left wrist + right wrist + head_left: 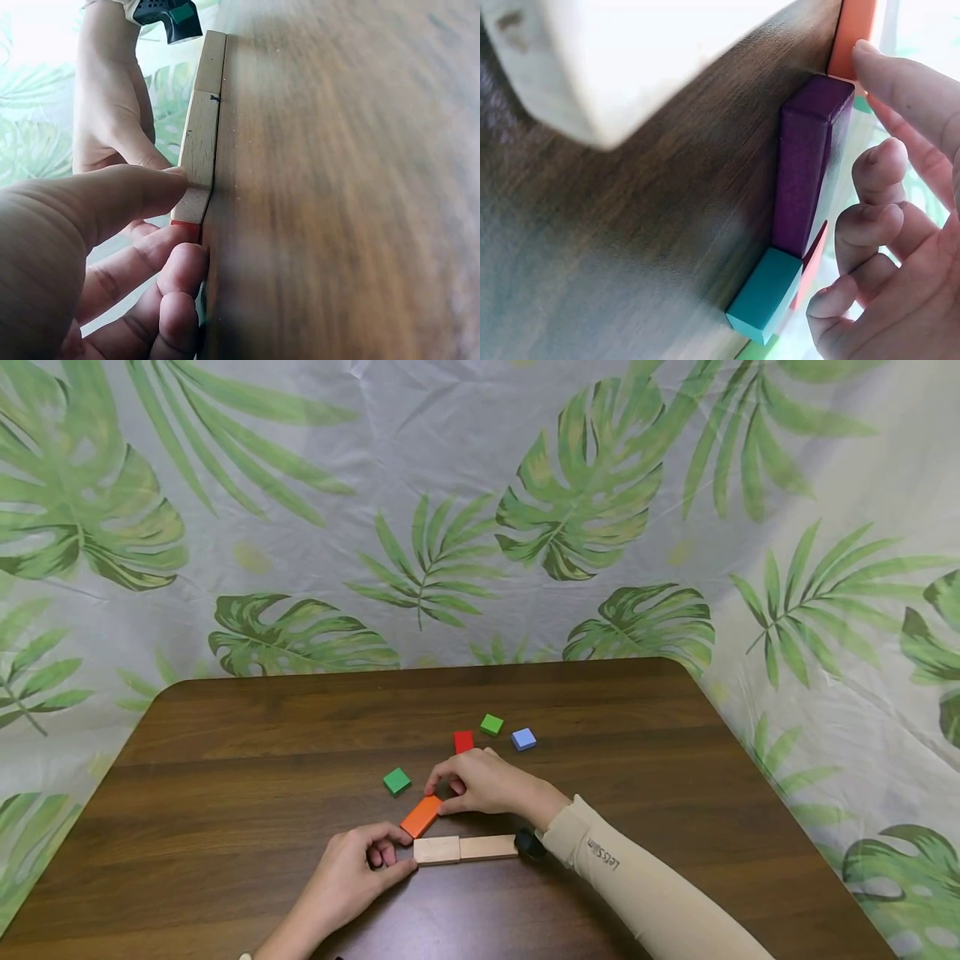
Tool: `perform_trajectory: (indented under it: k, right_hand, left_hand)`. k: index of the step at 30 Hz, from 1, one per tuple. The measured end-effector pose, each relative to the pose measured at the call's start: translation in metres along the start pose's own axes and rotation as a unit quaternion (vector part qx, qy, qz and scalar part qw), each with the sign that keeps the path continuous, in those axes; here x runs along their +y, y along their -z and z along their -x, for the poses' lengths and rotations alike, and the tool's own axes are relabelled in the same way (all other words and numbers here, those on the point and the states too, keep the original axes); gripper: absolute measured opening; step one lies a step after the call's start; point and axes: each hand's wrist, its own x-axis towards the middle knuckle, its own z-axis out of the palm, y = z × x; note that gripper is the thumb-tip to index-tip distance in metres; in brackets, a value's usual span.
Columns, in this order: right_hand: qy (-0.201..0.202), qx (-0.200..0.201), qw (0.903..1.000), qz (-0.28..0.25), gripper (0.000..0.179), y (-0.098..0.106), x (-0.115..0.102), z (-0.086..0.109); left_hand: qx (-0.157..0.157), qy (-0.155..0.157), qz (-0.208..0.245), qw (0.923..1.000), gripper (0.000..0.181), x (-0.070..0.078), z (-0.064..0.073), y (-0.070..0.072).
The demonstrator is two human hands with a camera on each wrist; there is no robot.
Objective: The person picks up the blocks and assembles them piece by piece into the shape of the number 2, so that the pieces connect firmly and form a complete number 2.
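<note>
My left hand (352, 870) holds the left end of a plain wooden block (437, 851), its thumb against that end. Its index fingertip touches the lower end of an orange block (422, 817), which lies slantwise at the wooden block's corner. At the orange block's upper end, the thumb and index finger of my right hand (491, 781) pinch it; the other fingers curl loosely. A second wooden block (489, 847) continues the first in line. Close to the right hand, the right wrist view shows a purple block (802, 165) and a teal block (765, 292), both hidden in the head view.
A green block (397, 782) lies left of the orange one. Beyond the right hand are a red block (464, 742), a light green block (492, 725) and a blue block (523, 739). Leaf-patterned cloth (435, 568) hangs behind the brown table (262, 760).
</note>
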Motion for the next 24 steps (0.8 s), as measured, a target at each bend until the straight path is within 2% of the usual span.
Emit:
perform_trajectory:
  k: [11,19,24]
  right_hand:
    - [0.004,0.000,1.0000,0.006,0.022,-0.0005,0.0006,-0.0004]
    - [0.005,-0.001,1.0000,0.008,0.021,-0.0007,0.0018,-0.0008]
    - [0.004,-0.001,0.9999,0.010,0.021,-0.0020,0.0030,-0.0010]
  left_hand:
    - [0.018,-0.006,0.000,0.9998,0.026,0.0007,0.0007,0.0002]
    - [0.020,-0.027,-0.011,0.9994,0.039,-0.0001,0.0009,-0.0004]
    - [0.014,-0.028,-0.011,0.9994,0.044,-0.0006,0.0003,-0.0010]
